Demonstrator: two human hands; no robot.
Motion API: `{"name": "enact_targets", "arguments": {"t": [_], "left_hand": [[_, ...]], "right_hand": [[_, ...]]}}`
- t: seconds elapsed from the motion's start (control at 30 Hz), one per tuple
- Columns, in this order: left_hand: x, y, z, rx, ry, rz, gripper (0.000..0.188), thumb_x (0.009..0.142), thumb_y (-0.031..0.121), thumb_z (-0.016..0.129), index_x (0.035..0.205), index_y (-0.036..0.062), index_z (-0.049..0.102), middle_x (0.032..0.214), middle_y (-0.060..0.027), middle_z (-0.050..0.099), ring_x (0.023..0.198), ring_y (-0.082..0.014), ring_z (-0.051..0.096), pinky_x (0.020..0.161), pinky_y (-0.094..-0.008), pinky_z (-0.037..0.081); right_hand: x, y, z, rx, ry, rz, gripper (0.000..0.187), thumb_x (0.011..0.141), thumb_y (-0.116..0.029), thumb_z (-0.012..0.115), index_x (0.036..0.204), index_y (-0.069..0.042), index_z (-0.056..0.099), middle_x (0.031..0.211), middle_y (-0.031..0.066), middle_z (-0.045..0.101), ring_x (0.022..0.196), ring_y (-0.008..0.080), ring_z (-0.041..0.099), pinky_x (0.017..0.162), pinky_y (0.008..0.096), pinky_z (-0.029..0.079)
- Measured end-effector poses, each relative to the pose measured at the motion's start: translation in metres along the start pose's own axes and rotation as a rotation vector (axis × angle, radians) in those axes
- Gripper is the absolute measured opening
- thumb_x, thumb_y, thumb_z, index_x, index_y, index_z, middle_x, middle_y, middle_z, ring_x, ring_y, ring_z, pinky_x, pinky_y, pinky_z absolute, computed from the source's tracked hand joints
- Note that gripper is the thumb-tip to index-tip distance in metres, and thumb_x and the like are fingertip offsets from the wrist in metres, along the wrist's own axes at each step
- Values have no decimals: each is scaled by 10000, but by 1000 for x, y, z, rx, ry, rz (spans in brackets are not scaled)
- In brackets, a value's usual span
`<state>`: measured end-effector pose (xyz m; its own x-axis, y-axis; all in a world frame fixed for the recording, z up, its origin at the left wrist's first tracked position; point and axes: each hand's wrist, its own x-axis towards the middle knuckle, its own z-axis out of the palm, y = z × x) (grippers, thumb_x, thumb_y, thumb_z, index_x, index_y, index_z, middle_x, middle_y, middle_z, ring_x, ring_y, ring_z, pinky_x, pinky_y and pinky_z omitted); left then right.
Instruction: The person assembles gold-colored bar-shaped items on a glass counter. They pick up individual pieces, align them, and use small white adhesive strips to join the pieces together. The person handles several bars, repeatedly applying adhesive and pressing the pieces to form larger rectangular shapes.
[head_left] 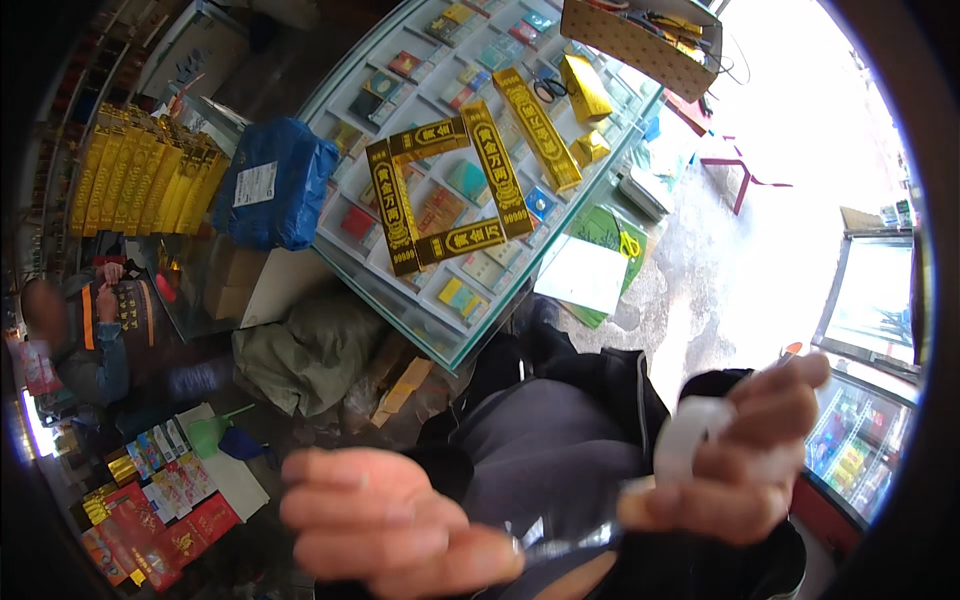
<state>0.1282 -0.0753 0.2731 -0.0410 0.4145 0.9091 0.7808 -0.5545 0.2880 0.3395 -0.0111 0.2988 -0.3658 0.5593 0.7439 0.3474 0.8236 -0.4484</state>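
Note:
In front of my body, my right hand [745, 465] is closed around a whitish roll of tape [690, 437]. A clear, shiny strip of tape [565, 545] stretches from it toward my left hand [400, 525], whose thumb and fingers pinch its end. Both hands are somewhat blurred. Beyond them, long gold cartons [392, 205] lie end to side in a four-sided frame on the glass display counter [415, 315]. One more long gold carton [537, 128] lies to the right of that frame, apart from my hands.
Dark-handled scissors [549, 90] and a gold box [586, 88] lie near a patterned cardboard tray [640, 45]. A blue wrapped parcel [275, 185] and stacked gold cartons [145, 175] are at left. Another person [105, 320] is farther left. Yellow scissors [628, 243] rest beside white paper [582, 272].

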Motion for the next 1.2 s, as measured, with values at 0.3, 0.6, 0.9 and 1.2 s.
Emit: {"name": "enact_targets", "arguments": {"t": [0.3, 0.6, 0.9, 1.2], "left_hand": [[19, 9, -7, -125, 94, 71, 69, 918, 518, 603, 933, 457, 631, 872, 127, 357, 874, -56, 412, 863, -326, 344], [33, 12, -3, -131, -189, -270, 218, 895, 456, 665, 1075, 350, 602, 874, 105, 486, 843, -122, 452, 751, -332, 340], [30, 4, -21, -260, -455, -226, 946, 834, 27, 717, 1552, 123, 109, 835, -49, 659, 620, -142, 451, 554, -245, 337], [13, 21, 0, -265, 418, -123, 807, 970, 186, 568, 1572, 203, 31, 719, 128, 507, 666, -48, 395, 687, -240, 329]], "right_hand": [[19, -52, -43, 126, -165, 323, 272, 588, -243, 743, 828, -308, 633, 685, -58, 361, 765, 169, 375, 641, 370, 348], [9, 5, 13, 239, 120, -30, 39, 812, -278, 723, 825, -242, 715, 708, -108, 524, 665, 84, 424, 766, 305, 367], [25, 8, 16, 99, -153, -140, 185, 765, -305, 753, 924, -210, 737, 663, -141, 610, 644, 78, 401, 670, 311, 252], [20, -38, -6, 24, 77, 81, 204, 709, -233, 753, 867, -314, 653, 651, -76, 351, 776, 140, 408, 710, 326, 341]]}}
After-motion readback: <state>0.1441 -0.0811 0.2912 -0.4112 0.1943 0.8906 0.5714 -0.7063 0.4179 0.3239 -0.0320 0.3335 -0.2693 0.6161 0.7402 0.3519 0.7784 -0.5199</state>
